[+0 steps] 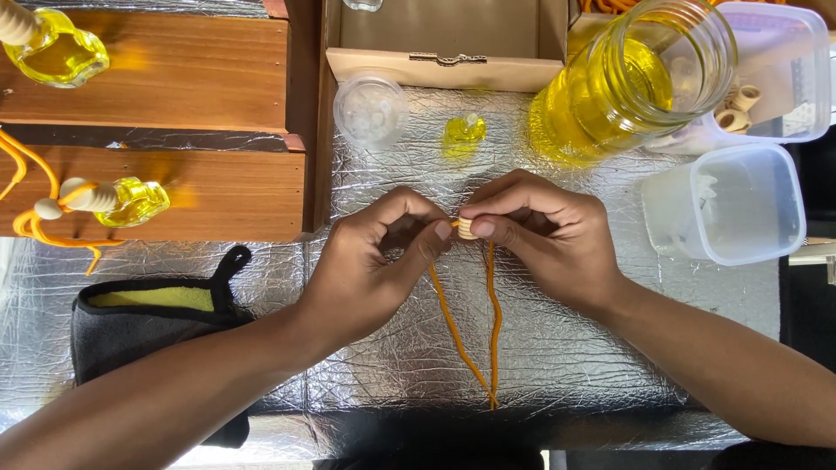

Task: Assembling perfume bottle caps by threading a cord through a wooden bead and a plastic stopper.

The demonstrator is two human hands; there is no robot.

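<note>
My left hand and my right hand meet over the foil-covered table. Between their fingertips sits a small pale wooden bead. An orange cord runs from the bead and hangs in two strands toward me. My right thumb and forefinger pinch the bead, and my left fingers pinch the cord end right next to it. A small bottle of yellow liquid stands just beyond my hands.
A large glass jar of yellow liquid stands at the back right, beside clear plastic tubs. A round clear lid and a cardboard box lie behind. Wooden racks at left hold finished bottles. A black cloth lies at front left.
</note>
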